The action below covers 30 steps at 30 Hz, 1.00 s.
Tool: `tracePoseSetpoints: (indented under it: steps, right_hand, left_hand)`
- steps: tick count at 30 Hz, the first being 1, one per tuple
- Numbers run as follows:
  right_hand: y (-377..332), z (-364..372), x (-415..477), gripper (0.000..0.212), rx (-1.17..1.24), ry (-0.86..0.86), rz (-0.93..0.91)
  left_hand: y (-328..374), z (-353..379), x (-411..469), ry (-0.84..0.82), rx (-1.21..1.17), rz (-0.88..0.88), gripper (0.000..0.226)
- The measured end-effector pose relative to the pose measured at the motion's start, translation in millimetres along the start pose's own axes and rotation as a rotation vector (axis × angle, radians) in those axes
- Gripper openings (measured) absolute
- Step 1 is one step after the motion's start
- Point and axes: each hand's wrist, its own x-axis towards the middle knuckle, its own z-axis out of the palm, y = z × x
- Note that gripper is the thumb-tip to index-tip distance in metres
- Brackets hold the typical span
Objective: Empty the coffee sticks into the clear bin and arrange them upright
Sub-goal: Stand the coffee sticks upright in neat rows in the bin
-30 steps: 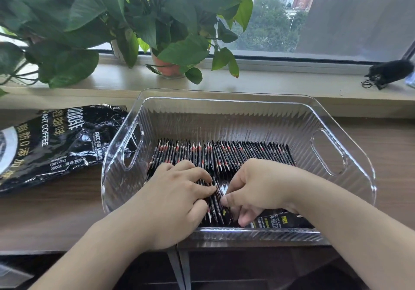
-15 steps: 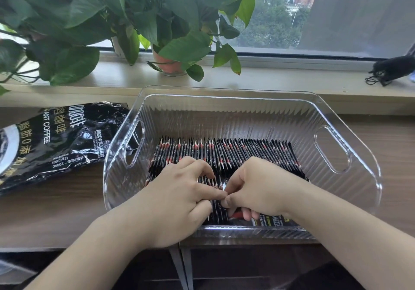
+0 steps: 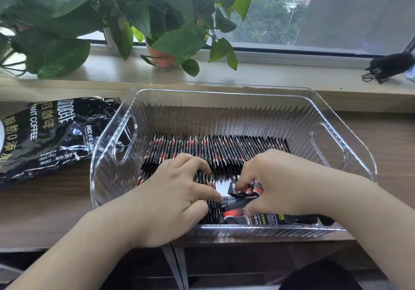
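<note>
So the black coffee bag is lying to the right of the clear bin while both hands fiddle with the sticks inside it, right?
Not quite. The head view shows the black coffee bag lying to the left of the clear bin, not the right. The left hand and the right hand do both handle the coffee sticks inside it.

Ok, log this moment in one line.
left hand holds upright black-and-red coffee sticks; right hand pinches loose stick; inside clear ribbed plastic bin; black foil coffee bag left of bin
</note>
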Motion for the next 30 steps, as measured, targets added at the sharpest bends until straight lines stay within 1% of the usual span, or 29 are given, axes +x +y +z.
tracePoseSetpoints:
  steps: [4, 7, 14, 17, 22, 24, 25, 28, 30]
  right_hand:
    - [-8, 11, 7, 0.050, -0.102, -0.083, -0.055]
    - [-11, 11, 12, 0.050, -0.107, -0.098, -0.033]
    - [-2, 7, 10, 0.041, -0.180, -0.131, 0.051]
    - [5, 5, 6, 0.035, -0.197, -0.118, 0.084]
    - [10, 4, 2, 0.023, -0.210, -0.062, 0.051]
    - [9, 3, 0, 0.028, -0.225, -0.056, 0.043]
    - [9, 2, -1, 0.036, -0.209, -0.066, 0.045]
    - [10, -6, -4, 0.057, -0.095, -0.104, 0.034]
    - [9, -5, -1, 0.061, -0.030, -0.133, 0.022]
  left_hand:
    - [-1, 1, 1, 0.003, 0.008, 0.001, 0.068]
    - [-1, 2, 2, 0.004, 0.026, -0.006, 0.068]
    - [0, 3, 2, 0.022, 0.019, -0.012, 0.066]
    - [0, 3, 2, 0.041, 0.032, -0.006, 0.067]
    - [2, 3, 1, 0.041, 0.023, -0.001, 0.066]
    - [2, 3, 0, 0.042, 0.012, -0.004, 0.067]
    - [2, 3, 0, 0.042, 0.006, -0.006, 0.067]
    - [2, 3, 0, 0.049, 0.009, 0.000, 0.066]
    - [1, 3, 0, 0.054, 0.006, -0.002, 0.066]
